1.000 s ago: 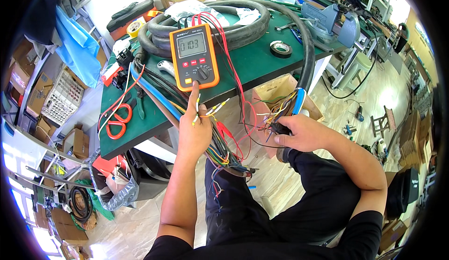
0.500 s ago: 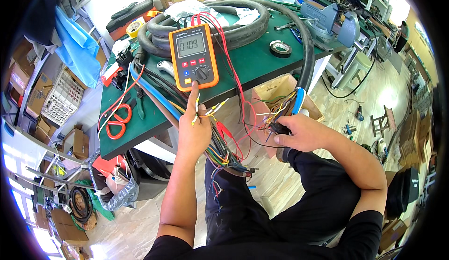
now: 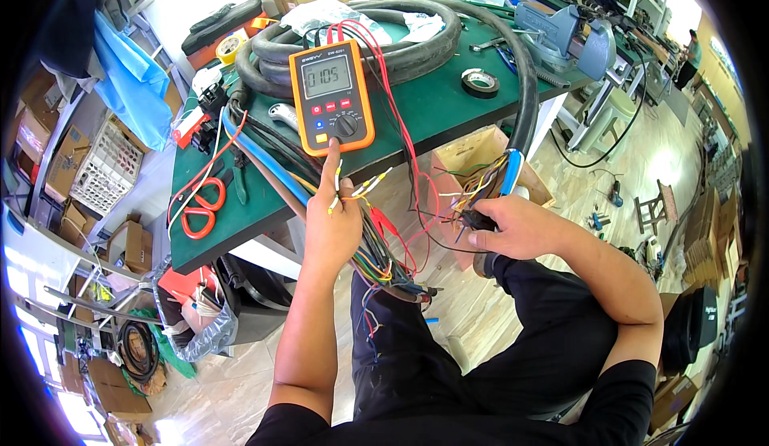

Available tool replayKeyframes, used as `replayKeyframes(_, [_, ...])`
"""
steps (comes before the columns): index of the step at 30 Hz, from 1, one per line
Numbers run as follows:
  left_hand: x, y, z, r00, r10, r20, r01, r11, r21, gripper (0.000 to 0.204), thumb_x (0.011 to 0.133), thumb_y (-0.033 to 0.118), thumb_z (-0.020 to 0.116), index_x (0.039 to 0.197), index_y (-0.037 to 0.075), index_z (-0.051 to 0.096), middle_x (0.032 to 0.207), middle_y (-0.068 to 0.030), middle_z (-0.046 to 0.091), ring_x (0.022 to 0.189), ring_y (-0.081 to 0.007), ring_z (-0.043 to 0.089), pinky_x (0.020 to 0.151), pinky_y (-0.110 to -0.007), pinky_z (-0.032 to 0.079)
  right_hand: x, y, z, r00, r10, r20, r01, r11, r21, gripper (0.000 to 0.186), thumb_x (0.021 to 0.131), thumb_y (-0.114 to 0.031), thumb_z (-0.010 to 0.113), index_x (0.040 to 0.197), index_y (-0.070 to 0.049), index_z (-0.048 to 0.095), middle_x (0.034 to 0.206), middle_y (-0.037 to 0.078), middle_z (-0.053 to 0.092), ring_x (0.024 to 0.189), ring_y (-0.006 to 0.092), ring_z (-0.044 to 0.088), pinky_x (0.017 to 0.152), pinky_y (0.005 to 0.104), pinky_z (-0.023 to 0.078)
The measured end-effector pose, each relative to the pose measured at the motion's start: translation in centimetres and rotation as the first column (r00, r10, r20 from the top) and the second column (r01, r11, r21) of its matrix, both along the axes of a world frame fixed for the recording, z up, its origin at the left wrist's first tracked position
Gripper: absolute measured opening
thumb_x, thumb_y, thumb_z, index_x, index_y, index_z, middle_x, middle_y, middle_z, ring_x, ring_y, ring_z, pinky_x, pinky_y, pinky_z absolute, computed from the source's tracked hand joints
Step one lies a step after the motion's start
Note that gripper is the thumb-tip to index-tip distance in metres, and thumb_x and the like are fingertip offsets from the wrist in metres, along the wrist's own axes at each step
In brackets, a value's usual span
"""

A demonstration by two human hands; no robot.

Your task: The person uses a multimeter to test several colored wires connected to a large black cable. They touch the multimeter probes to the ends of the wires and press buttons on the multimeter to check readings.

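Right hand (image 3: 521,226), below and right of the meter (image 3: 335,103): fingers clamped on a black clip (image 3: 478,221); contact should be kept firm. Left hand (image 3: 334,228), below the meter: index extended to its lower edge, others curled, grip undeterminable; steadiness advised. Meter: at the green table's (image 3: 439,113) near edge; last displayed digit changed since half a second ago, hands unmoved.

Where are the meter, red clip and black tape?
Meter (image 3: 332,99): head view, front panel between screen and buttons.
Red clip (image 3: 384,221): head view, middle of its red body.
Black tape (image 3: 483,92): head view, near side of the roll.
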State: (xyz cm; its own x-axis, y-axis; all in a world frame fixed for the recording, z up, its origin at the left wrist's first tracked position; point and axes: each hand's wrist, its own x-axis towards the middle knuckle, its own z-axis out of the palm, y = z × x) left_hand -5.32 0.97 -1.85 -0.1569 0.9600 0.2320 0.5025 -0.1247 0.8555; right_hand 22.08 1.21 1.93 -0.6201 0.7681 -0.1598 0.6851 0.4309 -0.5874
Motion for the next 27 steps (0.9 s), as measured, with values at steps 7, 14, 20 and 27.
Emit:
replayKeyframes(7, [0.00, -0.04, 0.00, 1.000, -0.002, 0.009, 0.002, 1.000, 0.007, 0.059, 0.096, 0.001, 0.043, 0.152, 0.015, 0.027, 0.068, -0.0169, 0.057, 0.058, -0.0235, 0.052, 0.063, -0.029, 0.044, -0.05, 0.07, -0.02, 1.000, -0.002, -0.003, 0.002, 1.000, -0.017, 0.036, 0.087, -0.031, 0.062, 0.092, 0.004, 0.057, 0.079, 0.023, 0.062, 0.078, 0.0403, 0.062, 0.071, 0.0451, 0.048])
replayKeyframes(14, [0.07, -0.04, 0.16, 1.000, 0.001, 0.004, -0.001, 1.000, -0.012, 0.060, 0.096, 0.001, 0.043, 0.152, 0.016, 0.027, 0.071, -0.0167, 0.058, 0.060, -0.0235, 0.054, 0.064, -0.029, 0.045, -0.06, -0.04, 0.16, 1.000, -0.007, 0.005, 0.007, 1.000, -0.014, 0.036, 0.087, -0.031, 0.062, 0.092, 0.004, 0.057, 0.079, 0.023, 0.061, 0.078, 0.0400, 0.062, 0.071, 0.0449, 0.048])
replayKeyframes(20, [0.13, -0.08, 0.15, 1.000, 0.003, 0.030, -0.002, 1.000, -0.023, 0.059, 0.097, 0.002, 0.043, 0.152, 0.016, 0.027, 0.070, -0.0159, 0.057, 0.059, -0.0226, 0.053, 0.063, -0.029, 0.044, -0.01, 0.00, 0.01, 1.000, -0.006, 0.000, 0.006, 1.000, -0.015, 0.035, 0.087, -0.030, 0.062, 0.094, 0.004, 0.058, 0.079, 0.022, 0.062, 0.078, 0.0394, 0.063, 0.071, 0.0444, 0.049])
replayKeyframes(27, [0.14, -0.17, 0.22, 1.000, 0.004, 0.027, -0.004, 1.000, -0.026, 0.059, 0.097, 0.002, 0.043, 0.151, 0.017, 0.027, 0.069, -0.0148, 0.056, 0.059, -0.0198, 0.050, 0.062, -0.027, 0.042, 0.25, 0.10, -0.30, 1.000, 0.014, -0.005, -0.014, 1.000, 0.017, 0.037, 0.090, -0.032, 0.061, 0.094, 0.004, 0.057, 0.075, 0.020, 0.060, 0.071, 0.0336, 0.062, 0.065, 0.0405, 0.048])
